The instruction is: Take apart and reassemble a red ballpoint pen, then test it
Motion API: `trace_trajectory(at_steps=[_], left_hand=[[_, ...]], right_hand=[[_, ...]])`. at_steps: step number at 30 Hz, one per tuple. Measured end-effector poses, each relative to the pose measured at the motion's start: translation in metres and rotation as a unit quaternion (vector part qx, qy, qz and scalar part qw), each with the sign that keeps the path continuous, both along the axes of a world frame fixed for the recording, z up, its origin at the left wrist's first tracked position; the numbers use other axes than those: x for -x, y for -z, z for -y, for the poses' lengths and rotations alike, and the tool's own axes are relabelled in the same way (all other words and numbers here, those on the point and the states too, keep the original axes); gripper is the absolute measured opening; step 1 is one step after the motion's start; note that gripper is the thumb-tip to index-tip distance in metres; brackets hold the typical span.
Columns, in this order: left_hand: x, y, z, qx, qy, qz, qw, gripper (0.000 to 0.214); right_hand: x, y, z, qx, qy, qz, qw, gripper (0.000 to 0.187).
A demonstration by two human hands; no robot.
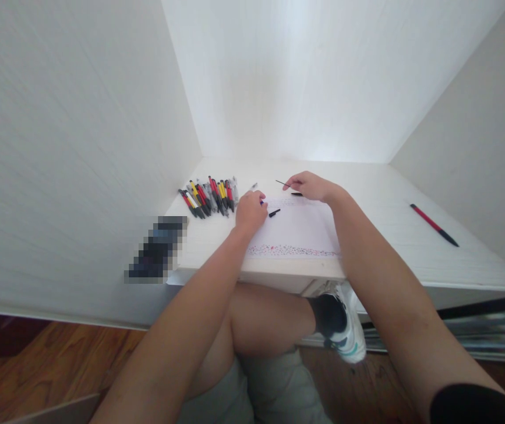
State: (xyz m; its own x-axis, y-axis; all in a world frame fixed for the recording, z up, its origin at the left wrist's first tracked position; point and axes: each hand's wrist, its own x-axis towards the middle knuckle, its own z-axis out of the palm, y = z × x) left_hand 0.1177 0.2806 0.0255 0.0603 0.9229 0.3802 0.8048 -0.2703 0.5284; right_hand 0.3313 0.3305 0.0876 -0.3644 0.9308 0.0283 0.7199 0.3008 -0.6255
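My right hand (pixel 311 185) pinches a thin dark pen refill (pixel 282 183), which sticks out to the left above the table. Just below its fingers a black pen part (pixel 296 194) lies near the paper's far edge. My left hand (pixel 251 211) is closed at the left side of the white paper (pixel 301 227). A small dark blue tip shows between its thumb and fingers; the rest is hidden. Beside that hand, a short black pen piece (pixel 274 213) rests on the paper. Small red and dark marks cover the sheet's near edge.
Several red, yellow, white and black pens (pixel 211 197) lie heaped at the left, among clear pieces. A small clear piece (pixel 253 186) sits behind my left hand. One red and black pen (pixel 434 225) lies far right. White panels enclose the white tabletop (pixel 380 235). A blurred-out dark object (pixel 158 247) is at the left edge.
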Motion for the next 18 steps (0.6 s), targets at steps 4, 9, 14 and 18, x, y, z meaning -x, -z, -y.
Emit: trace_trajectory(at_steps=[4,9,14,18], left_hand=[[0.0,0.002,0.0,-0.012,0.004,-0.005,1.0,0.014],[-0.005,0.006,-0.002,-0.095,0.032,-0.016,0.995,0.012],[-0.011,0.005,-0.002,-0.165,0.074,0.016,0.983,0.027],[-0.009,0.004,-0.002,-0.161,0.085,0.029,0.983,0.025]], right_hand=[[0.0,0.004,0.0,0.076,-0.011,-0.179,0.981,0.016],[0.002,0.006,-0.001,0.132,-0.058,-0.308,0.94,0.013],[0.013,0.005,0.002,0.134,-0.06,-0.314,0.938,0.017],[0.021,0.006,0.005,0.115,-0.077,-0.304,0.943,0.015]])
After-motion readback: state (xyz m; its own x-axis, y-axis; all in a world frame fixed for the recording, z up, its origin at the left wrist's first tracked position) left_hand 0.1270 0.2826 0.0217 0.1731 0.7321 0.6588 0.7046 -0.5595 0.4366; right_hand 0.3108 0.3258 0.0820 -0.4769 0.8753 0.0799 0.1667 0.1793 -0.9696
